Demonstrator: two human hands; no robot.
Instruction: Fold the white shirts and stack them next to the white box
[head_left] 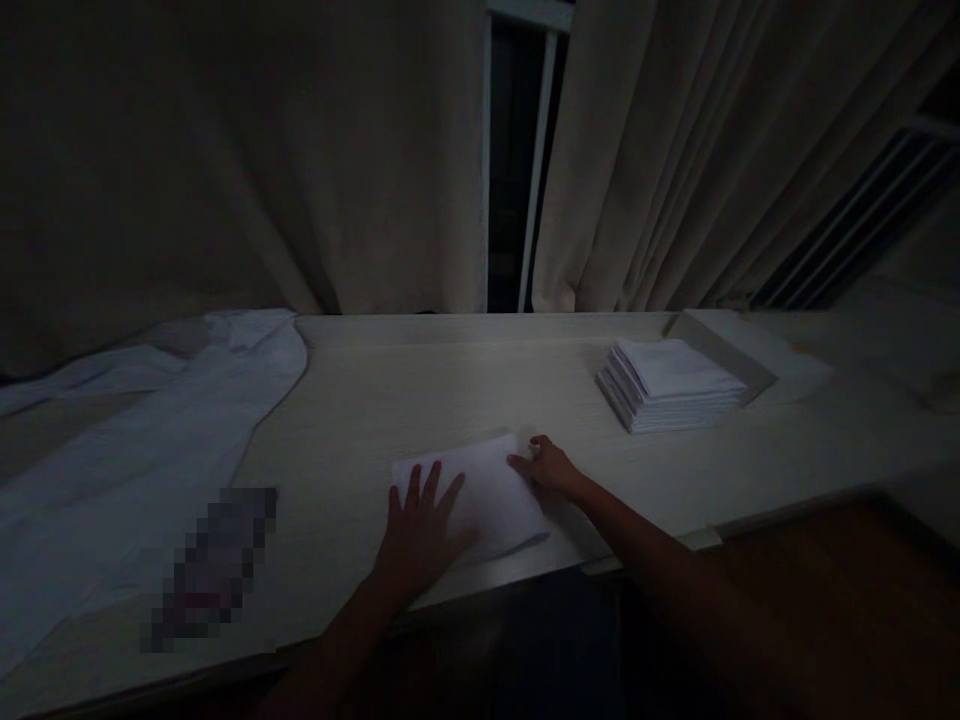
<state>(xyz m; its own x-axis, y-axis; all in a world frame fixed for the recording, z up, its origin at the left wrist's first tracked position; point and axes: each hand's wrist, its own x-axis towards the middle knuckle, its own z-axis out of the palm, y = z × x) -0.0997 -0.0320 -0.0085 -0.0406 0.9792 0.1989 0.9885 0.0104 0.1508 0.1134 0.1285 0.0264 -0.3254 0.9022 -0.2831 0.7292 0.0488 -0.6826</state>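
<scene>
A dim curtained room, perhaps in a home or a small workroom; which of the two could not be told.
Heavy, full-length-looking curtains (pixel 637 150) hung before a pale-framed window (pixel 547 120), dark behind its glass. Along them ran a long, pale table (pixel 450 385), with loose white cloth (pixel 127 430) and a neat folded stack (pixel 679 385) on it.

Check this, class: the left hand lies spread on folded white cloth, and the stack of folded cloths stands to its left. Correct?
Not quite: the left hand does lie spread on folded white cloth, but the head view shows the stack to that hand's right, not left.
</scene>
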